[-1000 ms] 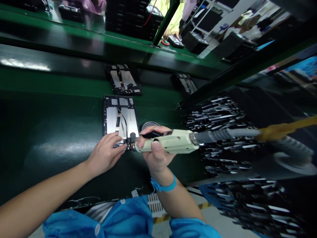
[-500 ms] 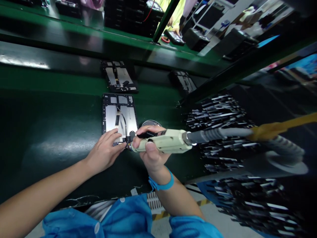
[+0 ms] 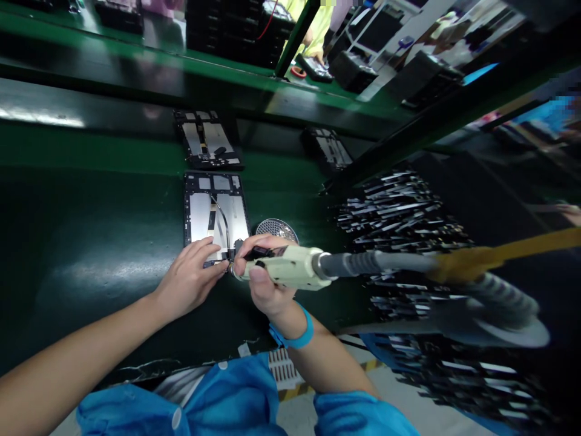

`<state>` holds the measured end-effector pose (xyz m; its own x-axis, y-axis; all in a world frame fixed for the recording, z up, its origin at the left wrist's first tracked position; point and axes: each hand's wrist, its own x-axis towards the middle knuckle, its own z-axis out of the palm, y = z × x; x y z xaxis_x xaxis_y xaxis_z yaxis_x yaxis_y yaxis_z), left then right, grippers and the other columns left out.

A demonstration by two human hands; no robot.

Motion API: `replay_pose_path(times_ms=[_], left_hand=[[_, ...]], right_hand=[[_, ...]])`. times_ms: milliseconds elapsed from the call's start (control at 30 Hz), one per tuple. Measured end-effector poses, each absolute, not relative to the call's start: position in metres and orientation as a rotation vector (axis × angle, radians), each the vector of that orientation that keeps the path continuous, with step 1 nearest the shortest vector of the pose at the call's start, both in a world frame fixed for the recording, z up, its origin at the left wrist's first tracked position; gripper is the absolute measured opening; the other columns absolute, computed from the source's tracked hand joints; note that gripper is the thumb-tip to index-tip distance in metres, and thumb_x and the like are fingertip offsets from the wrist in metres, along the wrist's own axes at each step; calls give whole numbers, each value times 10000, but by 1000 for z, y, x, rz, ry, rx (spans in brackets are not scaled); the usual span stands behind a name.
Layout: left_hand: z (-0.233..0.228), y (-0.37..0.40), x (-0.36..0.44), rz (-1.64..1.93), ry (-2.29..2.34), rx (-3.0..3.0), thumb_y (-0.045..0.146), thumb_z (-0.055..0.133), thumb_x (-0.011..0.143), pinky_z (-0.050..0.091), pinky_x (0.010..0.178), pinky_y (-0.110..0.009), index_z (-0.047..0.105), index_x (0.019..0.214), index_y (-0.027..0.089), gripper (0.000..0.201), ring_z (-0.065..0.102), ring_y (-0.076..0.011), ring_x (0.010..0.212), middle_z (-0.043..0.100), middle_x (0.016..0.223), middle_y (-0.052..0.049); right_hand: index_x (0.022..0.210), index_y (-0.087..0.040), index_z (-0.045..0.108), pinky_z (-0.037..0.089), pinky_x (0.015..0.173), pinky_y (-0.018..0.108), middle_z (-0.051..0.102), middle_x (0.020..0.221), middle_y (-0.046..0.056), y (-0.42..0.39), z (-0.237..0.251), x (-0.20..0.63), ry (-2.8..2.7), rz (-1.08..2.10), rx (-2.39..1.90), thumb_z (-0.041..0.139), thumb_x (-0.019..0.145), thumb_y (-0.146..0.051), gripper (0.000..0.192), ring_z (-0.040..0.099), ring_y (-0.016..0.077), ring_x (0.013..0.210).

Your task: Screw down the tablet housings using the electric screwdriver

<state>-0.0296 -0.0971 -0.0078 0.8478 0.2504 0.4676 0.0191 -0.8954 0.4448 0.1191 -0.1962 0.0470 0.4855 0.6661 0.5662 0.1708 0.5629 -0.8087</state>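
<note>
An opened tablet (image 3: 233,212) with a black frame, silvery plates and a ribbon cable lies on the green worktop in front of me. My left hand (image 3: 190,275) grips its lower edge, fingers on the plate and thumb by the corner. Wrapped in my right hand (image 3: 267,290) is a pale electric screwdriver (image 3: 295,269), held nearly level, a grey cord leaving its rear. Its front end meets the tablet's bottom edge beside my left thumb. The tip and any screw there are hidden. Partly behind my right hand sits a round perforated metal dish (image 3: 279,228).
Another opened tablet (image 3: 206,139) lies just beyond, and one more (image 3: 331,148) farther right. Racks of black and silver parts (image 3: 399,206) stand on my right. A grey hose and yellow strap (image 3: 521,247) hang there. A co-worker in yellow (image 3: 318,30) is across the bench.
The view has shifted slightly, and the farther tablets appear a little more to the left. The screwdriver's rear has swung slightly lower and left; both hands keep their holds.
</note>
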Motion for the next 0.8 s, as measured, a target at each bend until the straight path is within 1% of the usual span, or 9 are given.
replay_pose_path(times_ms=[100, 200, 300, 367, 467, 533, 667, 800], left_hand=[[-8, -96, -31, 747, 183, 2583, 159, 595, 991, 505, 1073, -568, 702, 1211, 205, 248, 539, -349, 1360, 635, 1334, -148], [-8, -93, -34, 756, 148, 2560, 156, 607, 992, 503, 1082, -557, 676, 1238, 206, 261, 566, -324, 1334, 648, 1322, -141], [-8, -89, -36, 749, 129, 2565, 152, 625, 986, 507, 1083, -547, 657, 1269, 208, 291, 579, -311, 1323, 659, 1305, -136], [-8, -87, -36, 739, 129, 2588, 148, 633, 981, 511, 1079, -551, 662, 1259, 209, 285, 583, -315, 1321, 663, 1300, -134], [-8, -83, -35, 747, 114, 2600, 147, 645, 974, 521, 1072, -553, 674, 1226, 205, 261, 590, -319, 1316, 668, 1291, -133], [-8, -81, -35, 757, 96, 2596, 144, 656, 966, 533, 1061, -540, 678, 1219, 198, 259, 597, -314, 1306, 671, 1282, -136], [-8, -78, -36, 754, 88, 2591, 141, 671, 954, 537, 1063, -531, 682, 1224, 194, 275, 596, -310, 1306, 672, 1282, -139], [-7, -78, -37, 736, 89, 2590, 145, 667, 958, 534, 1067, -540, 676, 1234, 204, 282, 589, -308, 1315, 669, 1293, -131]], right_hand=[[1181, -276, 598, 580, 567, 312, 650, 957, 29, -195, 47, 115, -1062, 320, -999, 719, 870, -249, 335, 647, 136, 636], [1147, -260, 593, 584, 556, 312, 670, 942, 37, -194, 49, 116, -1036, 331, -1054, 734, 867, -328, 321, 648, 139, 621], [1104, -260, 578, 560, 491, 292, 689, 931, 28, -193, 55, 133, -956, 315, -1050, 717, 874, -435, 321, 633, 122, 544], [1092, -270, 570, 527, 441, 267, 691, 915, 2, -194, 59, 156, -864, 188, -1055, 697, 881, -458, 310, 610, 101, 485], [1067, -268, 579, 517, 445, 256, 688, 889, -23, -194, 57, 195, -750, -37, -1152, 703, 877, -405, 265, 612, 92, 476], [1044, -250, 589, 513, 455, 256, 686, 873, -23, -193, 50, 215, -717, -99, -1218, 705, 874, -378, 242, 614, 90, 477], [1028, -236, 598, 512, 461, 264, 683, 842, -23, -191, 36, 229, -715, -98, -1273, 705, 873, -364, 228, 602, 90, 476], [1034, -244, 605, 523, 471, 264, 690, 860, -20, -191, 32, 227, -718, -89, -1303, 707, 875, -357, 220, 608, 88, 487]])
